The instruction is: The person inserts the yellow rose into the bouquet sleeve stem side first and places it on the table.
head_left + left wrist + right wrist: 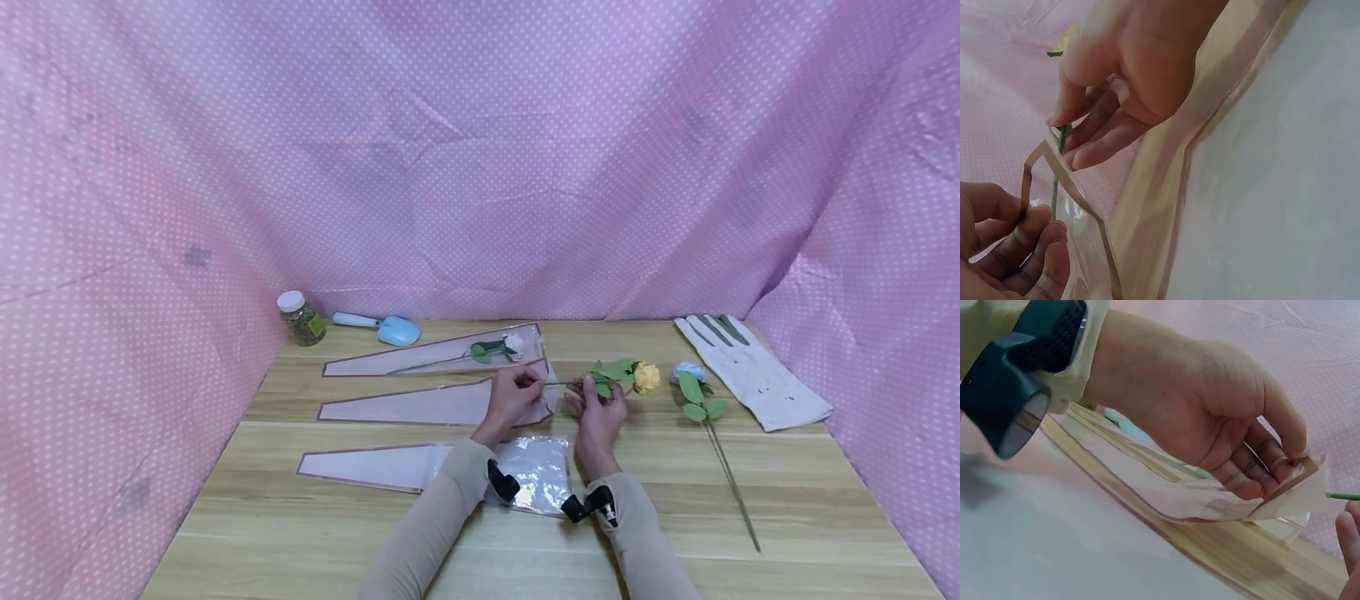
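My left hand [512, 396] pinches the mouth edge of a clear, brown-bordered tapered flower sleeve [420, 405], the middle one of three. The sleeve's lifted corner [1297, 481] shows between the thumb and fingers in the right wrist view. My right hand [600, 417] pinches the green stem [1062, 139] of a yellow rose [647, 377], whose bloom points right. The stem's lower part lies at the sleeve mouth, close to the left fingertips; how far it is inside I cannot tell.
Behind lies a sleeve [360, 366] with a white rose [514, 347]. Nearer is another sleeve [360, 467], beneath the forearms. A blue rose [687, 372] and white glove [765, 383] lie right. A jar [302, 321] and blue trowel [397, 331] stand and lie back left.
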Demonstrator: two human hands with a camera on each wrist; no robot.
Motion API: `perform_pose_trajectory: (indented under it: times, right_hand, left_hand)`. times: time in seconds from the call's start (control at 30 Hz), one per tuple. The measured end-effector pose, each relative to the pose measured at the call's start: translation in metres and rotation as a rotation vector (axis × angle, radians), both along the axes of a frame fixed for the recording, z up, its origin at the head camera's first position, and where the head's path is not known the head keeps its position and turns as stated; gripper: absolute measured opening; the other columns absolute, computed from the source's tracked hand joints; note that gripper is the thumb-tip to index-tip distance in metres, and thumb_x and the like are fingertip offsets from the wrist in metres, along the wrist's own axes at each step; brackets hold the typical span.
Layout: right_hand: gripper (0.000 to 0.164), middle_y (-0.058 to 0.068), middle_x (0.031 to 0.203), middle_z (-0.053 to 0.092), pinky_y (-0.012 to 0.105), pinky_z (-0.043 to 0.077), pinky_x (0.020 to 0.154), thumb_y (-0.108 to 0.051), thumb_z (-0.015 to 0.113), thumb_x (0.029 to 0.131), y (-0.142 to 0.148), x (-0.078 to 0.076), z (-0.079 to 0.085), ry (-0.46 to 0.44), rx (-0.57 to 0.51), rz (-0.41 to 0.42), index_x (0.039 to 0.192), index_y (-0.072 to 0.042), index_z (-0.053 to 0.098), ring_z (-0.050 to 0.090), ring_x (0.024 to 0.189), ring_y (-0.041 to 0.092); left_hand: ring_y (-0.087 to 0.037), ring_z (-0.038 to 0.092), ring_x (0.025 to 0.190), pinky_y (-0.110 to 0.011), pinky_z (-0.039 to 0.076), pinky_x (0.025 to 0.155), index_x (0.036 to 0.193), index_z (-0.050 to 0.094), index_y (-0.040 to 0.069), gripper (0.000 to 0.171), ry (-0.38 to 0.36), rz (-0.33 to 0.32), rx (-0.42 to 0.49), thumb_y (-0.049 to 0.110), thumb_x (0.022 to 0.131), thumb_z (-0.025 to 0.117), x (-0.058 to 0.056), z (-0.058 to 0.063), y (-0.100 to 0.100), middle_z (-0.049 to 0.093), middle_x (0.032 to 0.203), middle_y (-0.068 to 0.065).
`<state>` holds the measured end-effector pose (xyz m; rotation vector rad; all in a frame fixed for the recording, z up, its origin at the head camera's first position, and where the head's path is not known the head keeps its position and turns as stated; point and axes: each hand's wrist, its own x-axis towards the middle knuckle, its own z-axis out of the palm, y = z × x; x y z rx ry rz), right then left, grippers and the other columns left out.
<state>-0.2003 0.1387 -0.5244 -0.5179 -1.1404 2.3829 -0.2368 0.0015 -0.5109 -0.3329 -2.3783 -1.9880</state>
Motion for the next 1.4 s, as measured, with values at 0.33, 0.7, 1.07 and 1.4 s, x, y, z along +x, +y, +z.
perform_pose_trajectory:
  times: [0.33,0.7,1.07,1.4]
  right_hand:
    - [0.017,0.009,0.084,0.074,0.029,0.061,0.064,-0.021,0.061,0.098,0.002,0.000,0.000,0.064,-0.020,-0.023,0.099,-0.005,0.056,0.075,0.070,0.015]
    - [0.013,0.007,0.083,0.077,0.027,0.061,0.064,-0.018,0.064,0.096,0.001,0.003,-0.001,0.051,0.031,0.029,0.094,-0.006,0.061,0.075,0.069,0.013]
    - [0.009,-0.001,0.077,0.076,0.024,0.059,0.061,-0.017,0.065,0.096,-0.003,0.004,-0.003,0.045,0.066,0.087,0.090,-0.009,0.064,0.071,0.060,0.010]
    - [0.014,-0.007,0.075,0.071,0.022,0.057,0.063,-0.016,0.068,0.094,-0.005,0.004,-0.003,0.016,0.075,0.088,0.081,-0.014,0.065,0.068,0.060,0.007]
  left_hand:
    - [-0.004,0.058,0.059,-0.017,0.050,0.057,0.087,0.073,-0.005,0.008,-0.027,-0.009,0.021,-0.001,0.085,0.067,-0.001,0.003,0.001,0.071,0.079,-0.021]
    - [-0.005,0.059,0.061,-0.017,0.050,0.058,0.088,0.072,-0.004,0.008,-0.033,-0.022,0.014,0.000,0.086,0.066,-0.001,0.006,0.001,0.071,0.080,-0.018]
    - [-0.004,0.057,0.060,-0.016,0.047,0.056,0.086,0.072,-0.004,0.007,0.010,-0.025,-0.016,-0.001,0.085,0.066,-0.002,0.010,0.003,0.070,0.078,-0.018]
    - [-0.003,0.056,0.060,-0.014,0.045,0.055,0.087,0.072,-0.005,0.007,0.028,-0.039,-0.025,0.000,0.084,0.067,0.001,0.014,0.005,0.071,0.079,-0.021]
